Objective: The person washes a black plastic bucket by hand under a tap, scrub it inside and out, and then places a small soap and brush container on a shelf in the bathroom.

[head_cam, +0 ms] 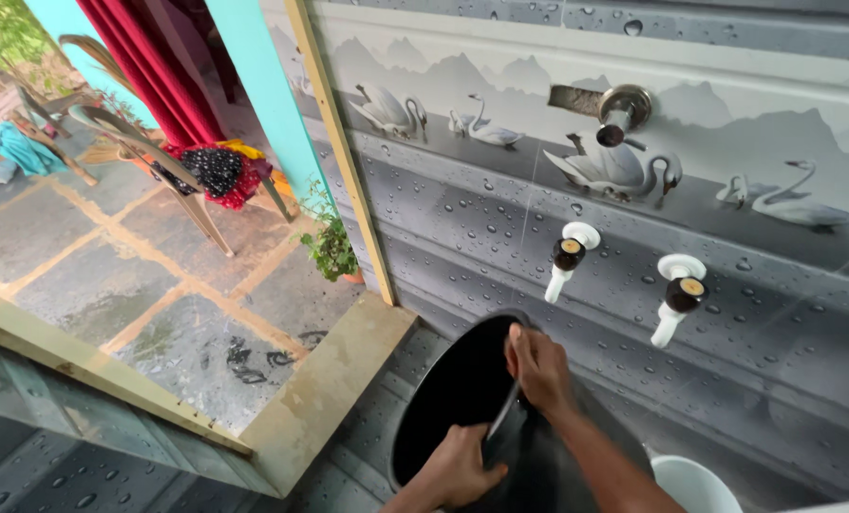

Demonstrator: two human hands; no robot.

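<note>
A large black bucket (448,385) stands on the tiled floor below two white wall taps. My right hand (540,366) reaches over its far rim and grips the thin metal bucket handle (503,415). My left hand (456,467) holds the near rim of the bucket, at the lower end of that handle. The left white tap (567,258) sits just above my right hand; the right white tap (676,296) is further right. The inside of the bucket is dark and I cannot tell what is in it.
A metal shower outlet (621,112) juts from the grey swan-patterned tile wall. A white bucket (695,484) sits at the lower right. Left, an open doorway with a wooden sill (325,389) leads to a stone patio with a chair (173,161) and a small potted plant (331,249).
</note>
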